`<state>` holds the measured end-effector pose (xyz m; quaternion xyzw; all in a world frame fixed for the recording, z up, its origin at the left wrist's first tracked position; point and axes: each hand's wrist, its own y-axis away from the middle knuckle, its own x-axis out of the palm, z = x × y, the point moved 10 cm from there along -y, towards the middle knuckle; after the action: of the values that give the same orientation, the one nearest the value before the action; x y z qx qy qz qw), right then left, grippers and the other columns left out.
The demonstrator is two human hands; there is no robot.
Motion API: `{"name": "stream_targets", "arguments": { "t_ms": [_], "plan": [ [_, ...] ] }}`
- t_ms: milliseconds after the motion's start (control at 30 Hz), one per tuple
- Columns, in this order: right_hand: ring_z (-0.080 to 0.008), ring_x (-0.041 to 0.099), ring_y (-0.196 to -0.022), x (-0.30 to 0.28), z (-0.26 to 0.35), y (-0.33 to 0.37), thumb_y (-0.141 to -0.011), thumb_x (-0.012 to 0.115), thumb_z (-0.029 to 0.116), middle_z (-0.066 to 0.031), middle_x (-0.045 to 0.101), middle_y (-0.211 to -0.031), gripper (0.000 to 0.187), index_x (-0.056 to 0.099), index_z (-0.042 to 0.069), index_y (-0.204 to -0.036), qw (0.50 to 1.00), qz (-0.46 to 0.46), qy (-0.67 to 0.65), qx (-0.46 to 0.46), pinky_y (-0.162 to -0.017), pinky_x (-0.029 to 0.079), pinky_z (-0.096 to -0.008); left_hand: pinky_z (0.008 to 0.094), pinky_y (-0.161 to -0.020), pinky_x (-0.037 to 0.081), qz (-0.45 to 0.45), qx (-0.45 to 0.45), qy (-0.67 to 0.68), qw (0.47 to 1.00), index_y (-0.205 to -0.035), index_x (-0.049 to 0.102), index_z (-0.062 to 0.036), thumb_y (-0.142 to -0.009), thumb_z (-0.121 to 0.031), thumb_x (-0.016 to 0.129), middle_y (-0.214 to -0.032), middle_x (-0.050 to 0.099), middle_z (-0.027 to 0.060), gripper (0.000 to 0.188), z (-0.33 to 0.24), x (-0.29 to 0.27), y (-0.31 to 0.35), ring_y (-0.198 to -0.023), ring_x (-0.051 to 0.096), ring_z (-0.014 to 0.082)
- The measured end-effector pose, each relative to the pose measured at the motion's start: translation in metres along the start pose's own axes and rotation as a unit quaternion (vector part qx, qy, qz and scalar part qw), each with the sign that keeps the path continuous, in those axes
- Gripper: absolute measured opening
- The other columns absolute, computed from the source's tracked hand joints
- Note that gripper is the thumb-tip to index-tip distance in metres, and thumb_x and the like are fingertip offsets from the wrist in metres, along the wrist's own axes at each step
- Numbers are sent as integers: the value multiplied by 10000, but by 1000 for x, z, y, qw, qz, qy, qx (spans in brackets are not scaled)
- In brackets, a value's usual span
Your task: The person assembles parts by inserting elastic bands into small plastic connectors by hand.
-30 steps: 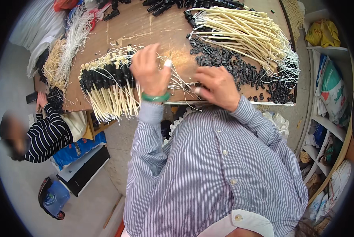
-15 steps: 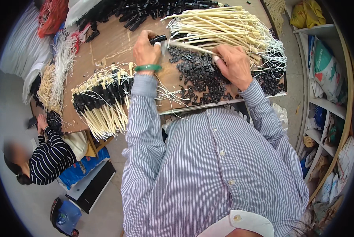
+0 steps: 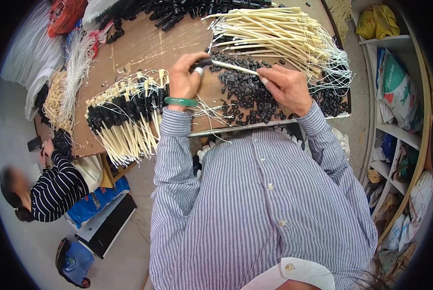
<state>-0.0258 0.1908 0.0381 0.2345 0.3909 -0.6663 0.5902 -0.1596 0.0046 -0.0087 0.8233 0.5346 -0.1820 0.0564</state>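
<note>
Over the heap of small black pieces (image 3: 255, 99), I see the person's right hand (image 3: 288, 88) pinching one cream rod (image 3: 238, 67), thumb and fingers closed on it; the left hand (image 3: 185, 79), just left of the heap, has its fingers curled round a black tube (image 3: 203, 63), and the rod's other end meets that tube above the heap's left part; beyond the heap lies a bundle of cream rods with white strings (image 3: 274, 38); well left of it, a row of black-sleeved rods (image 3: 124, 137).
</note>
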Motion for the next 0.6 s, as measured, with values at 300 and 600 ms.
{"name": "stream_targets", "arguments": {
  "t_ms": [300, 600],
  "plan": [
    [-210, 669, -719, -4, -10, -5, -725, 730, 199, -88, 591, -1197, 237, 550, 57, -781, 992, -118, -12, 42, -562, 536, -335, 331, -575, 515, 90, 245, -220, 940, -1085, 645, -96, -754, -118, 713, -826, 680, 92, 339, -77, 57, 42, -692, 644, 221],
    [-220, 606, -546, 33, 38, -7, -784, 703, 201, -65, 629, -691, 202, 621, 84, -926, 999, -21, -8, -32, -482, 467, -356, 171, -505, 420, 107, -226, 158, 955, -1019, 681, -44, -823, -61, 676, -768, 633, -33, 196, -7, 63, 45, -617, 531, 16]
  ]
}}
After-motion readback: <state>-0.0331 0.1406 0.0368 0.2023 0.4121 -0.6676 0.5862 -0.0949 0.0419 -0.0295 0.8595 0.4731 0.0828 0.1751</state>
